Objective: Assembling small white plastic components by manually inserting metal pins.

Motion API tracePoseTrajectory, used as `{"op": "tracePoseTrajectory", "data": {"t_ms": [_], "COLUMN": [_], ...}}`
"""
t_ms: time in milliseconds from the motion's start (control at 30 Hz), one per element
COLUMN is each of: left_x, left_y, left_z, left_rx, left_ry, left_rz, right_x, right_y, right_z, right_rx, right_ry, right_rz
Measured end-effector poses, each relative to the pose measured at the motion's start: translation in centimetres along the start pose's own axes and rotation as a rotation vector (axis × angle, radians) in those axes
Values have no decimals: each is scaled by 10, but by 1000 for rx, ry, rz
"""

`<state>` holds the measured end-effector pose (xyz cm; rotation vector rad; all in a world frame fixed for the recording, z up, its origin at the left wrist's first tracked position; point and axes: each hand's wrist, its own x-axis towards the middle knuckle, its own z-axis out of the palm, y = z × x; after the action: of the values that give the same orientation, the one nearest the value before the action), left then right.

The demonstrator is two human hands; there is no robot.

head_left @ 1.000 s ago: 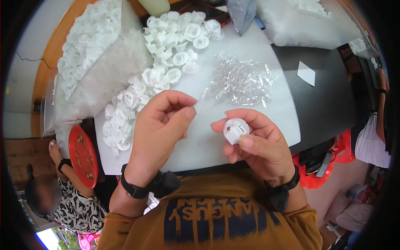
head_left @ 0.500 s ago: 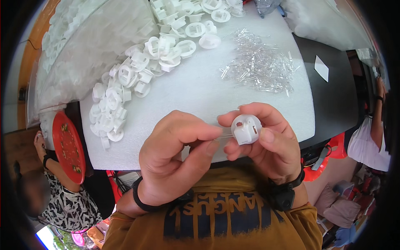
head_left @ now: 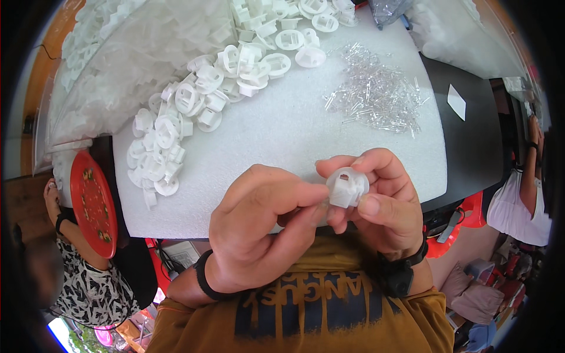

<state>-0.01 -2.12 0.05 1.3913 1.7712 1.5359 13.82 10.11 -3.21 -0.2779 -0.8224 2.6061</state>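
My right hand [head_left: 393, 197] grips a small round white plastic fitting [head_left: 346, 189] by its rim, between thumb and fingers. The fitting has a boxy raised part and a slot facing up. Thumb and forefinger of my left hand [head_left: 265, 220] are pinched together right against the fitting's left side. A thin clear two-legged pin was between those fingertips a moment ago; now the fingers and the fitting hide it. Both hands are above the near edge of a white foam sheet [head_left: 265, 132].
Many similar white fittings [head_left: 166, 130] are heaped along the left and back, beside a large clear bag [head_left: 159, 65]. Clear pins [head_left: 382, 97] lie scattered at back right. A white card [head_left: 457, 103] rests on the dark table [head_left: 479, 144]. A red tray [head_left: 94, 203] and another person's hand [head_left: 52, 191] are left.
My left hand has moved right, bringing its fingertips up to the fitting; the clear legs no longer show. The fitting has turned slightly in my right hand. The whole view has shifted a little.
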Motion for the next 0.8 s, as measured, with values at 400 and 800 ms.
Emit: {"op": "tracePoseTrajectory", "data": {"t_ms": [400, 800], "left_x": [10, 7], "left_y": [1, 1], "left_z": [1, 4], "left_rx": [134, 167], "left_ry": [5, 5], "left_rz": [207, 170], "right_x": [2, 3], "right_y": [4, 6], "right_z": [-3, -4], "right_rx": [69, 57], "right_ry": [-24, -33], "right_rz": [-31, -71]}}
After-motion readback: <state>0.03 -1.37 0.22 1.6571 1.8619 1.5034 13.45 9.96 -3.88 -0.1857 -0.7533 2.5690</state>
